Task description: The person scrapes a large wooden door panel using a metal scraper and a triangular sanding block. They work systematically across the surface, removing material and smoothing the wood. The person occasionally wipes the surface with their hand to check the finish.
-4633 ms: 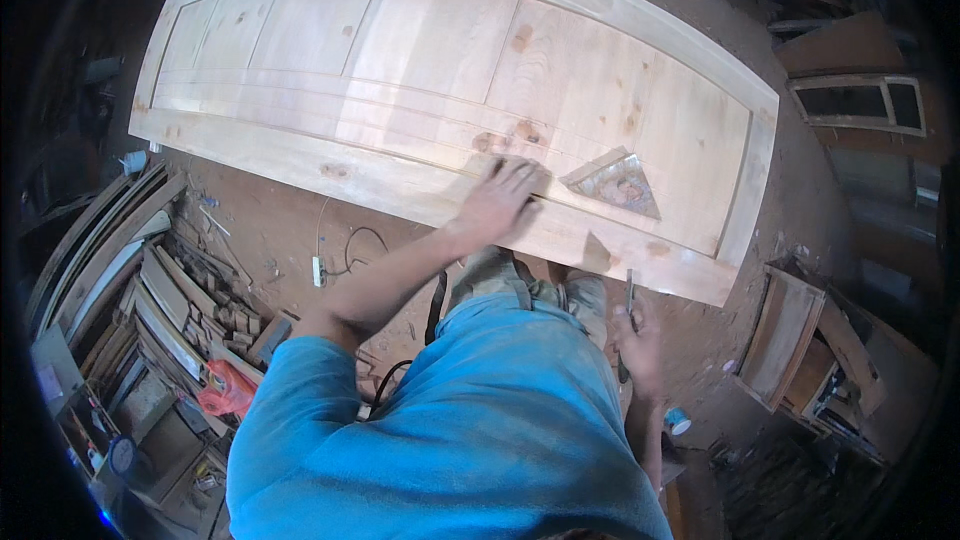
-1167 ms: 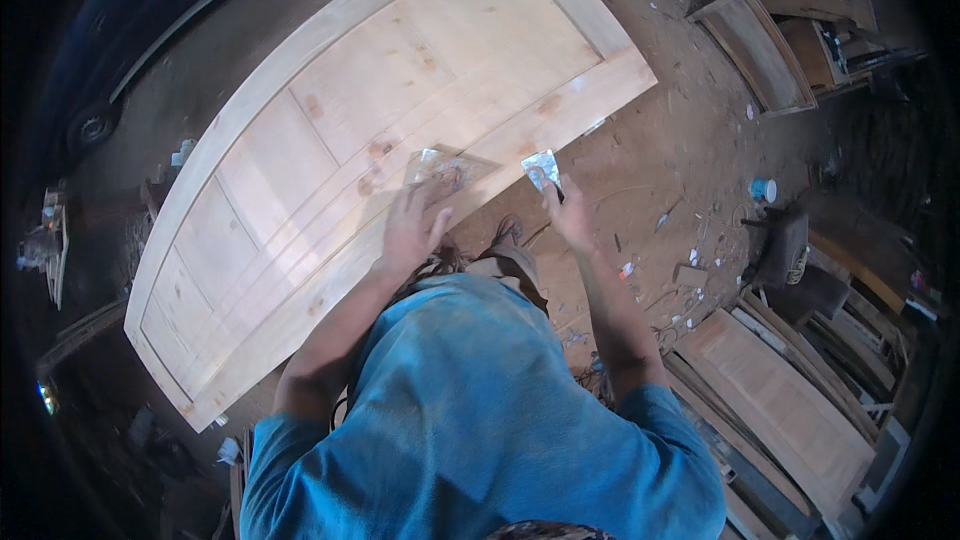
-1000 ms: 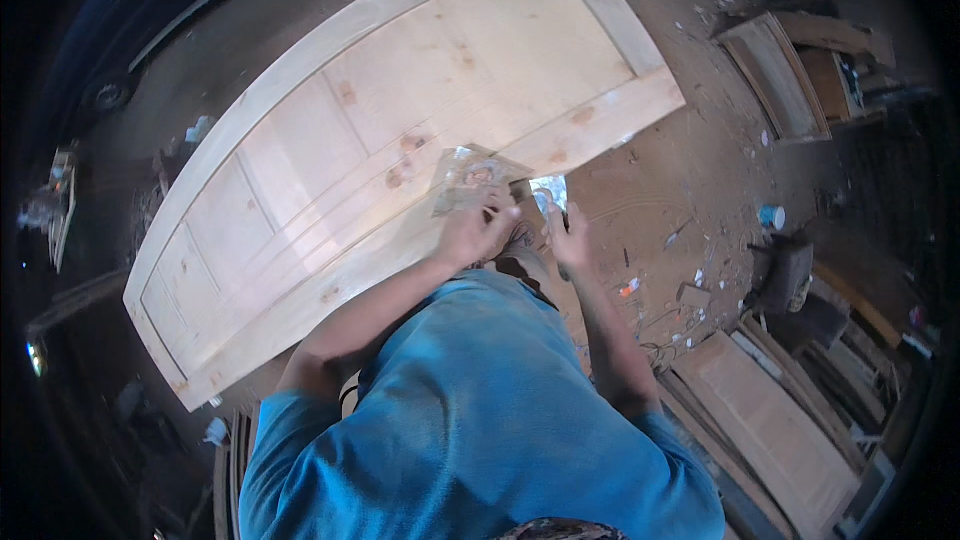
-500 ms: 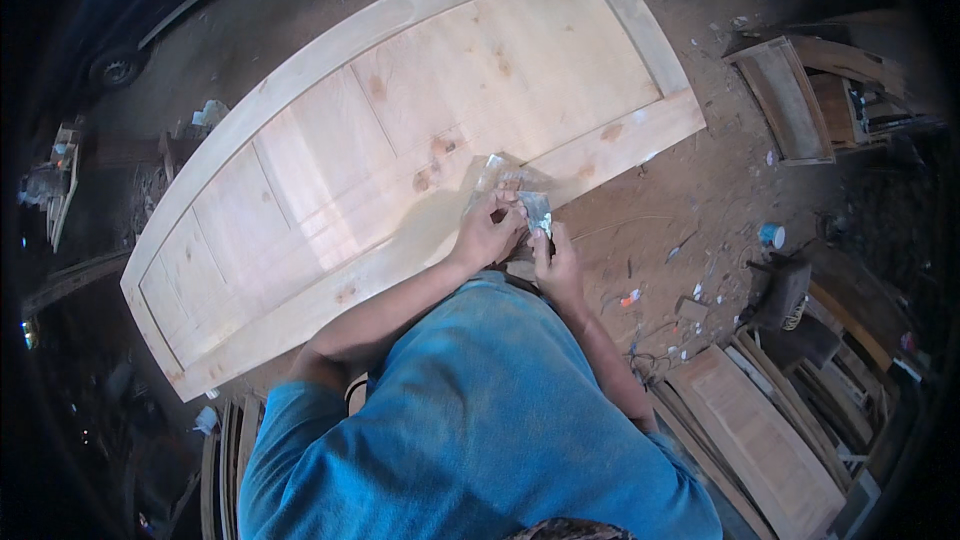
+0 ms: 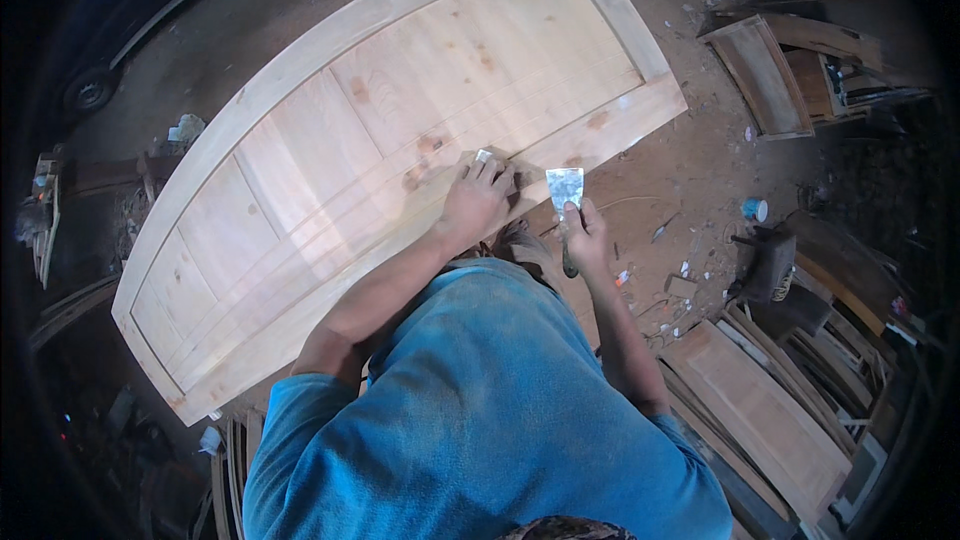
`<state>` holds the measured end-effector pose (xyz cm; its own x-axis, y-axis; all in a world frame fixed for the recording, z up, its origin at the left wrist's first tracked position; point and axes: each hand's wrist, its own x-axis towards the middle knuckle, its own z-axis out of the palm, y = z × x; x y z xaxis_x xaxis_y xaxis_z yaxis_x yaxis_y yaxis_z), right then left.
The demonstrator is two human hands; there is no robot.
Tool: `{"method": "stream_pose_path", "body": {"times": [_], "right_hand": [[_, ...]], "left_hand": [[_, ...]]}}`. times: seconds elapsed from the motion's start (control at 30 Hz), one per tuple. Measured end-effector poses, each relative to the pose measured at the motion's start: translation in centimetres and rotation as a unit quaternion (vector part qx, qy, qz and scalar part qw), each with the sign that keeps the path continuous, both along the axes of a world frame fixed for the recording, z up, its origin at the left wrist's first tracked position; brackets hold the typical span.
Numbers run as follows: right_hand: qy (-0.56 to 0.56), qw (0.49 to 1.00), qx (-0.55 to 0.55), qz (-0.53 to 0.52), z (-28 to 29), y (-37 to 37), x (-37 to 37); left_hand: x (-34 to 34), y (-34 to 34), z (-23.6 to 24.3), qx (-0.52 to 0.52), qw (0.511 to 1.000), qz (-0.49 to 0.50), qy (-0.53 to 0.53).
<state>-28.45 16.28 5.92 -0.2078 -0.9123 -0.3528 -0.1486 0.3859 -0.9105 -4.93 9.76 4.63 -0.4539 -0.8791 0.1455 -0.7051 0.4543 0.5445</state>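
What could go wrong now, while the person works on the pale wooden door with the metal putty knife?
1. The left hand presses a small tool against the pale wooden panelled door close to its edge; a slip could scratch the bare wood.
2. The right hand holds the flat metal putty knife blade-up near the left hand's fingers, so a careless move might nick them.
3. Wood scraps and offcuts lie on the dirt floor beside the person; stepping back could cause a stumble.

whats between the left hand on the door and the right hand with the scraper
Only a short bare strip of the wooden door's lower rail; the left hand and right hand holding the putty knife stay apart, in the head view.
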Motion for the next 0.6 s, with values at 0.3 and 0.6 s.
{"method": "stream_pose_path", "body": {"times": [0.3, 0.6], "right_hand": [[0.17, 0.937, 0.181, 0.246, 0.8, -6.0, -3.8], [0.277, 0.806, 0.198, 0.484, 2.7, -15.6, -1.9]], "left_hand": [[1.5, 2.6, -1.8, -0.011, 0.986, 0.167, 0.021], [1.4, 5.1, -4.2, 0.179, 0.943, 0.196, 0.201]]}}
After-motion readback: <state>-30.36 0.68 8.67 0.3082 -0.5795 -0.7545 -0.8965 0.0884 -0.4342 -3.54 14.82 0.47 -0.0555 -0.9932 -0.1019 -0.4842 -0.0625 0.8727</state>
